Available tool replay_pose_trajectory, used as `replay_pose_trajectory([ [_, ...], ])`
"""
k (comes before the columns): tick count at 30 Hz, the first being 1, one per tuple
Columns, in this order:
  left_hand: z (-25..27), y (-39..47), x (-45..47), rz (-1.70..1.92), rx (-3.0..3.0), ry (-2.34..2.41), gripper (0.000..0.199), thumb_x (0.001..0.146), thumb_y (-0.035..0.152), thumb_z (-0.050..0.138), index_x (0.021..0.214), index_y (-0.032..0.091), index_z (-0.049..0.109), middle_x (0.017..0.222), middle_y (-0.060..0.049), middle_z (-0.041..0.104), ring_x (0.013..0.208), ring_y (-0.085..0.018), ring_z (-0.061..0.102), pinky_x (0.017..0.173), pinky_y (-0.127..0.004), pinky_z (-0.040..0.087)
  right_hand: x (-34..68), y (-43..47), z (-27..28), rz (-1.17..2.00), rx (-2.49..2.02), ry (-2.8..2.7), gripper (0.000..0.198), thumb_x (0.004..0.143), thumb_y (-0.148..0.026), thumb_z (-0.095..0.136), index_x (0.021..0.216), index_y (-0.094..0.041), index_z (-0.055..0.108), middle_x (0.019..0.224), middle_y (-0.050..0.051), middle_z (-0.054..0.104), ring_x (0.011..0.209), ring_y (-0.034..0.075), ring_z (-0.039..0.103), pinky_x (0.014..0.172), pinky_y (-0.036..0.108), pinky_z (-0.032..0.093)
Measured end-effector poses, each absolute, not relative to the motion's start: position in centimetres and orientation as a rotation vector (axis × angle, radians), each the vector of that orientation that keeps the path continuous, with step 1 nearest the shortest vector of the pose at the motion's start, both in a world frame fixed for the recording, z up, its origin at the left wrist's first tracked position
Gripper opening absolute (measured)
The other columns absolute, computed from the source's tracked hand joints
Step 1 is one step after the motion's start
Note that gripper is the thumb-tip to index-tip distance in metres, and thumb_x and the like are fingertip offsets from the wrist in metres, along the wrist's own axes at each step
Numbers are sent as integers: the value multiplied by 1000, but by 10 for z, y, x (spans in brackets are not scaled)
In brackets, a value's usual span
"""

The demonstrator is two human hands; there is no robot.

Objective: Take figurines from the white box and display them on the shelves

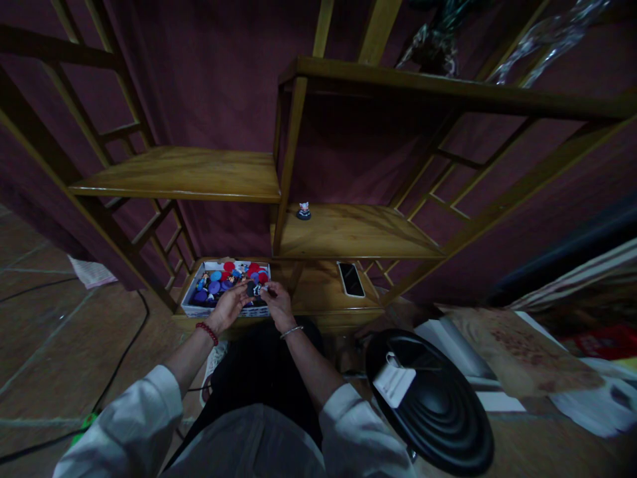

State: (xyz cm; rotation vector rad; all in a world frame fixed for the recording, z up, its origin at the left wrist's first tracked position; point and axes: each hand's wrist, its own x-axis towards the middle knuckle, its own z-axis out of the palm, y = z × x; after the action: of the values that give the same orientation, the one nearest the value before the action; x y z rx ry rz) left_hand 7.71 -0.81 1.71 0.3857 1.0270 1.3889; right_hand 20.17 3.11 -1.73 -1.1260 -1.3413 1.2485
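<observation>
Sleeves [137, 411], left hand [231, 308] and right hand [279, 307] holding figurine [255, 289], tag [395, 383] (illegible)

the held figurine [255, 290] (partly covered) is blurred.

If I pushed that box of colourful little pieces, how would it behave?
The box sits low and wide on the bottom shelf, so it would probably slide rather than tip. The pieces are heaped loosely, so they may shift or rattle. Its walls look thin, so they might flex a little if squeezed.
</observation>
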Motion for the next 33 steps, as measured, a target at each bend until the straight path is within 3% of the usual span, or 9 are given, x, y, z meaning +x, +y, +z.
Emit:
replay_pose_trajectory([
  [6,16,-14,82,1401,417,1046,21,74,10,54,91,13,64,86,-6,65,71,-11,58,71,-26,49,208,25,-14,1224,-1119,-1350,20,65,-29,60,81,-19,57,75,-1,62,70,13,59,68,24,47],
  [20,17,-21,85,1410,538,1046,26,70,14,61,95,16,67,106,-8,63,96,-17,56,74,-25,47,212,19,-11,1238,-1070,-1334,19,65,-30,58,81,-20,54,77,-1,60,72,14,57,72,26,46],
  [33,28,-30,91,1351,624,976,36,67,21,68,103,18,64,113,-6,60,110,-22,50,96,-33,37,215,11,-2,1195,-1089,-1361,21,67,-29,57,85,-19,55,72,-3,58,65,12,55,64,23,45],
])
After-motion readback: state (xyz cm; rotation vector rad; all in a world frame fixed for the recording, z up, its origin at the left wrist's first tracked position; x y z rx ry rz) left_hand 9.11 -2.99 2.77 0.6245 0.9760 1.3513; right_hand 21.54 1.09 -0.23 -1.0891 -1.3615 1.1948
